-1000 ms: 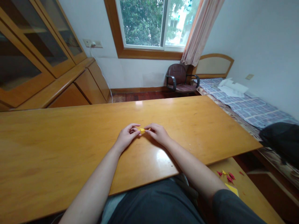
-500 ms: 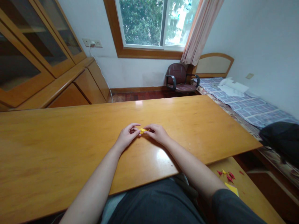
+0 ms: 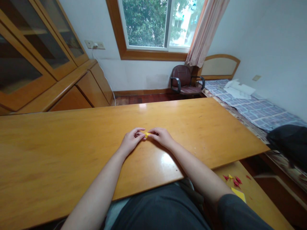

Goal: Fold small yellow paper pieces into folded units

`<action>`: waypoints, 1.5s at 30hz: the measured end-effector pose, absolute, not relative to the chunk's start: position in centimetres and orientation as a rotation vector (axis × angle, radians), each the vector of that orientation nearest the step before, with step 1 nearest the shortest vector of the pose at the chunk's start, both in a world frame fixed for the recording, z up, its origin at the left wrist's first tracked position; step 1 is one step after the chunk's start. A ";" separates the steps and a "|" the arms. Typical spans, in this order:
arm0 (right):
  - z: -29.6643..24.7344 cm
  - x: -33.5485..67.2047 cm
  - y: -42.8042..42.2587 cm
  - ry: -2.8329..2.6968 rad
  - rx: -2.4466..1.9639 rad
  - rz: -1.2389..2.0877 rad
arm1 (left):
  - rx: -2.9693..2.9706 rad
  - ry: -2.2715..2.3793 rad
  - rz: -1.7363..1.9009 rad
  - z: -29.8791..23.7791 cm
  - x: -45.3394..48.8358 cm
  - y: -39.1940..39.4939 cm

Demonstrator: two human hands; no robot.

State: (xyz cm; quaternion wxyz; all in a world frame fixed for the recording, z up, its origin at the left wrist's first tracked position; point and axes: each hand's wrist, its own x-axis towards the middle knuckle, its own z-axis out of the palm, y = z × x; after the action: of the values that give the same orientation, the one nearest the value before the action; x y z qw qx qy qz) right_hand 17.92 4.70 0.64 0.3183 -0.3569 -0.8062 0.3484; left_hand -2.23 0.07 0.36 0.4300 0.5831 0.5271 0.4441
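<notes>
Over the middle of the wooden table point(image 3: 79, 153), a small piece of folded yellow paper point(image 3: 147, 135) sits between my hands. My left hand point(image 3: 133, 138) pinches its left end between thumb and fingers. From the other side, my right hand point(image 3: 161, 136) grips the right end with thumb and forefinger. The fingertips hide much of the paper, and its exact folded shape is too small to make out.
On a lower surface point(image 3: 257, 201) at right lie several small red folded pieces point(image 3: 237, 180), a small yellow one point(image 3: 230, 176) and yellow paper point(image 3: 238, 195). A black bag point(image 3: 289, 142) rests on the bed point(image 3: 259, 111). Beyond the table stand a chair point(image 3: 183, 80) and a cabinet point(image 3: 72, 83).
The yellow paper has shifted very slightly to the right and shows a little differently between the fingertips. Both hands keep their pinch on it.
</notes>
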 end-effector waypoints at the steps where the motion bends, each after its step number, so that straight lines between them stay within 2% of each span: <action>1: 0.6 17.9 4.7 -2.122 -0.941 0.912 | 1.466 1.327 1.104 0.4 -2.2 0.1; 28: 0.8 18.1 4.8 -2.123 -0.929 0.911 | 1.580 1.367 1.102 0.2 -2.2 -0.1; 45: 0.3 18.0 4.8 -1.966 -0.929 1.109 | 1.621 1.414 1.135 -0.2 -2.4 0.1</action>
State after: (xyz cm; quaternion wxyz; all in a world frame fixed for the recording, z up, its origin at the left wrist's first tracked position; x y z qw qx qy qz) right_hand 17.99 4.80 0.29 0.3433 -0.3574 -0.7564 0.4269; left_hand -2.42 0.12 -0.22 0.3471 0.6251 0.5453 0.4376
